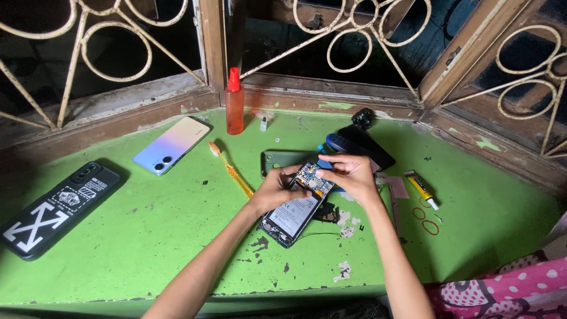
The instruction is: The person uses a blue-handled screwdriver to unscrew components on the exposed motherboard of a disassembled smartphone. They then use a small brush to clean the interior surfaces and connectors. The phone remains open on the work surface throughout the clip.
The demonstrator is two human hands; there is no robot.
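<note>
Looking down from the head camera, the opened black smartphone with exposed battery and circuit board (297, 204) lies tilted on the worn green painted table (147, 236), its long axis running from near-left to far-right. The left hand (276, 189) clasps its left edge; the right hand (348, 172) pinches at the far circuit-board end, nearer the work. Both hands sit close together.

Green tabletop in a bay of dark windows

The chipped green tabletop (147, 236) meets a worn wooden sill (331, 97). Cream iron grilles (112, 53) of circles and bars cover the brown-framed windows (212, 41); beyond is darkness, while light falls brightly on the paint.
</note>
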